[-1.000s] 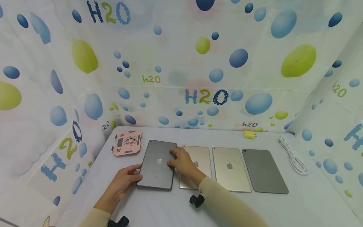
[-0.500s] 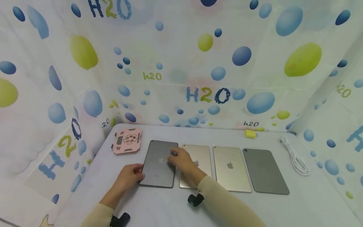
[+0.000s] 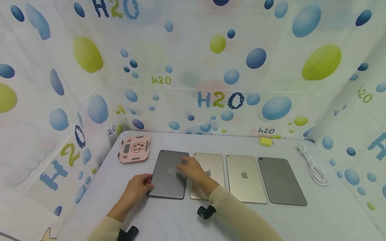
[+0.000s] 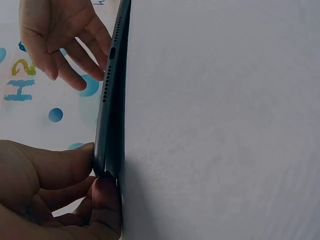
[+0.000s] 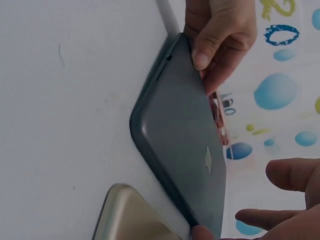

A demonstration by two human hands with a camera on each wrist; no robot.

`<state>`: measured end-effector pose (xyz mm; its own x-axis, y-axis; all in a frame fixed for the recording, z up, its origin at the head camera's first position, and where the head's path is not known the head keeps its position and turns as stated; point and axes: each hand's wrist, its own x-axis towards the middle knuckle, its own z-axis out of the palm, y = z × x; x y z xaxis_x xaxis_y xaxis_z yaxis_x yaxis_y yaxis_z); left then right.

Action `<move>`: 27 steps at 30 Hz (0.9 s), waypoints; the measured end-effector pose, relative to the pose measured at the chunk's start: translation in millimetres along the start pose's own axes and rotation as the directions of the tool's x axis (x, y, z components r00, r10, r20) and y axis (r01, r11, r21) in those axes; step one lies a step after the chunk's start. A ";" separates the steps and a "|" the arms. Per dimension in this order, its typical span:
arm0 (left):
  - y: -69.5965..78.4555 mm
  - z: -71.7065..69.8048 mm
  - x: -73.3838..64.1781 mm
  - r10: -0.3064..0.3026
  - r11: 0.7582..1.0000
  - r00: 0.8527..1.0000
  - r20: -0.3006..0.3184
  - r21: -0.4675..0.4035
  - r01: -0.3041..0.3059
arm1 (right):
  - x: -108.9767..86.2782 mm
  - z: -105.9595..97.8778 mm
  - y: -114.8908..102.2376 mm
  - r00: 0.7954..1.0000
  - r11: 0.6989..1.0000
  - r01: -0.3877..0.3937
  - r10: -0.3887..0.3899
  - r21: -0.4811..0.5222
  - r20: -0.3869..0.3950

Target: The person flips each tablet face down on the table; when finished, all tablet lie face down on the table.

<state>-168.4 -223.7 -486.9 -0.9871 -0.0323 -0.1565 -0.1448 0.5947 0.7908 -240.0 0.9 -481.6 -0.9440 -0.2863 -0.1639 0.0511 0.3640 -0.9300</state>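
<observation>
A dark grey tablet [image 3: 169, 175] lies back side up on the white table, left of a gold tablet [image 3: 208, 160]. My left hand [image 3: 137, 189] pinches its near left corner, thumb on top and a finger underneath. In the left wrist view a thin dark gap shows under the grey tablet [image 4: 114, 90], so that edge is slightly raised. Over the right side of the tablet hovers my right hand [image 3: 194, 170], thumb and fingers loosely extended. In the right wrist view one fingertip [image 5: 202, 232] touches the tablet's right edge; the other fingers stand apart from it.
Farther right lie a second gold tablet [image 3: 245, 180] and a grey-green tablet [image 3: 281, 180]. A pink cut-out case [image 3: 135, 149] is at the back left. At the back right are a yellow charger plug [image 3: 266, 142] and a coiled white cable [image 3: 313, 167]. Patterned curtains surround the table.
The grey tablet has shifted slightly right, with my left hand following at its corner. My right fingers have loosened from its right edge. The other tablets stay put.
</observation>
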 end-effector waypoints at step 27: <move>-10.9 -13.8 3.9 0.029 0.993 0.996 0.079 0.109 -0.037 | -34.8 -55.4 12.4 0.994 0.995 0.098 -0.096 -0.030 0.058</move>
<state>-171.6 -241.4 -488.0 -0.9825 0.0486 -0.1800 -0.0995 0.6799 0.7266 -224.5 64.5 -469.2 -0.9240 -0.3711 -0.0927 -0.0515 0.3609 -0.9312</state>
